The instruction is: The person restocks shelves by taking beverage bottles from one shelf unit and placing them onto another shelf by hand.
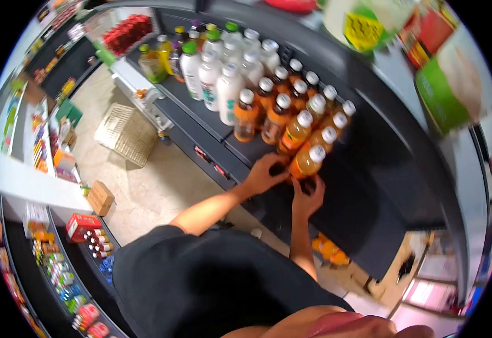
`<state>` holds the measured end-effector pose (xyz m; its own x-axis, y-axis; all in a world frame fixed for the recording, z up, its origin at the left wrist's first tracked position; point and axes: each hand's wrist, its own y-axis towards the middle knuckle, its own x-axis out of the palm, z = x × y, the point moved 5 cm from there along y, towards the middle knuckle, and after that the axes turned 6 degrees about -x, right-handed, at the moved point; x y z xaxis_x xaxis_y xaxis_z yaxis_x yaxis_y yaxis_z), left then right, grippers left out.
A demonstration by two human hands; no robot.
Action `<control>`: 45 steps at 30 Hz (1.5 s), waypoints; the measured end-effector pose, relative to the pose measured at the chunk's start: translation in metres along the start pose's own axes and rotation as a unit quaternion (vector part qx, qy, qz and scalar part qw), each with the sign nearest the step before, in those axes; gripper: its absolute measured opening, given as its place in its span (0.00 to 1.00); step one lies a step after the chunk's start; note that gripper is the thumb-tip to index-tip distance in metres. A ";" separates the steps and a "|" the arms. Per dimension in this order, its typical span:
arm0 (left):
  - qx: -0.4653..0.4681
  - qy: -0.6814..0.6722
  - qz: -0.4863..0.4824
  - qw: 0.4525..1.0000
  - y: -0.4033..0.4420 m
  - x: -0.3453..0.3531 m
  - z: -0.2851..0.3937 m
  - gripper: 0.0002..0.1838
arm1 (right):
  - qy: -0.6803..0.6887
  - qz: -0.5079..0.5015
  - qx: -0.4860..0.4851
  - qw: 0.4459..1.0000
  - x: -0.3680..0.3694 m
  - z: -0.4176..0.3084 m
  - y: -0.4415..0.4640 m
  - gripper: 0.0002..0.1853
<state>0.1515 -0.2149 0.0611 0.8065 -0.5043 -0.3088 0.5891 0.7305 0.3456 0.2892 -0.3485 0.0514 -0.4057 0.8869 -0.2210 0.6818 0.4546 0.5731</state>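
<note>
Both hands meet at the front orange bottle, which stands upright with a white cap at the near end of a row on the dark shelf. My left hand is at its left side, fingers curled, fingertips at the bottle's lower part. Thumb and fingers of my right hand are bent around the bottle's near side, low down. Directly behind it stands another orange bottle, among several more with white caps. Farther left are white bottles with white or green caps.
Yellow-green bottles stand at the shelf's far left. An upper shelf with packaged goods overhangs at the right. A woven basket and a cardboard box are on the floor. Stocked shelves line the left.
</note>
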 end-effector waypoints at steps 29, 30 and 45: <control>-0.279 0.060 0.472 0.834 -0.458 -0.482 -0.084 0.12 | 0.238 -0.775 -0.169 0.560 0.458 -0.355 -0.387 0.08; -0.292 0.090 0.460 0.834 -0.464 -0.491 -0.092 0.12 | 0.241 -0.791 -0.153 0.542 0.467 -0.357 -0.405 0.08; -0.324 0.057 0.550 0.768 -0.534 -0.713 -0.145 0.13 | 0.290 -0.917 -0.037 0.272 0.716 -0.463 -0.585 0.14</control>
<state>-0.7455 -0.1789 -0.0318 0.7661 0.5987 -0.2338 -0.6242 0.7798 -0.0484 -0.6819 -0.0175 -0.0764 -0.0650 -0.9971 -0.0388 -0.9959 0.0673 -0.0612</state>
